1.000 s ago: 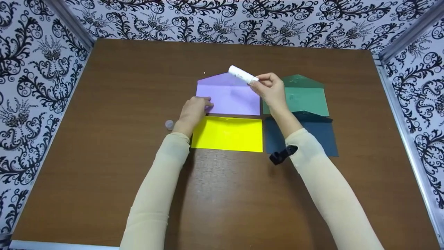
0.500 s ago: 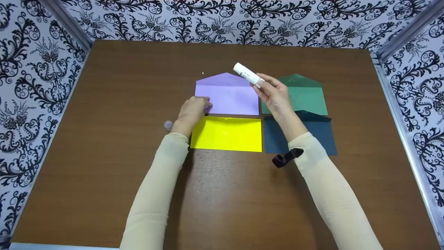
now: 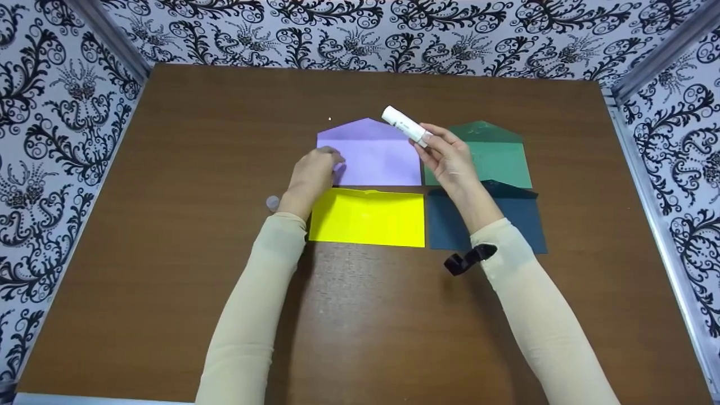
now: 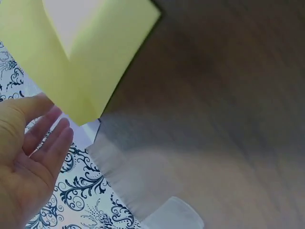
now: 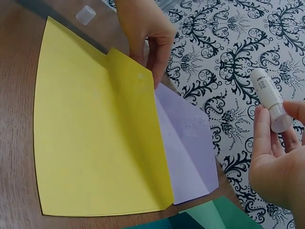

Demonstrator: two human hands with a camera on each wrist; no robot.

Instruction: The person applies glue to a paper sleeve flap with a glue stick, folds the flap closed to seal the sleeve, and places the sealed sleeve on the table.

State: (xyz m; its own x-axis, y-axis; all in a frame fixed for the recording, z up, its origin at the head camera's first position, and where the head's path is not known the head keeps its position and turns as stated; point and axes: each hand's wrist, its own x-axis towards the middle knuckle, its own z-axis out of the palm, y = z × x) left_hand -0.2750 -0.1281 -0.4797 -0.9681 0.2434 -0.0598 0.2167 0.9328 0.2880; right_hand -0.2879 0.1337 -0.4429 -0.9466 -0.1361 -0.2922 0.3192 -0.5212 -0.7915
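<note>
My right hand (image 3: 454, 160) pinches a white glue stick (image 3: 404, 125) by its lower end, tilted above the purple envelope's right part. In the right wrist view the glue stick (image 5: 268, 93) shows small dark print. My left hand (image 3: 315, 175) is at the left edge of the purple envelope (image 3: 377, 160), whose flap points away, unfolded. The left wrist view shows my left hand's fingers (image 4: 50, 143) loosely bent with nothing between them. Nearer me lies a yellow envelope (image 3: 368, 219); its flap (image 5: 136, 124) stands partly raised in the right wrist view.
A green envelope (image 3: 498, 163) with its flap unfolded and a dark blue envelope (image 3: 514, 222) lie on the right. A whitish cap (image 3: 272, 203) rests beside my left wrist. Patterned panels (image 3: 360, 36) border the brown table (image 3: 169, 253).
My right hand has moved slightly right and turned, showing more of its palm, carrying the glue stick along. My left hand's fingers have lifted a little at the purple envelope. The envelopes stay put.
</note>
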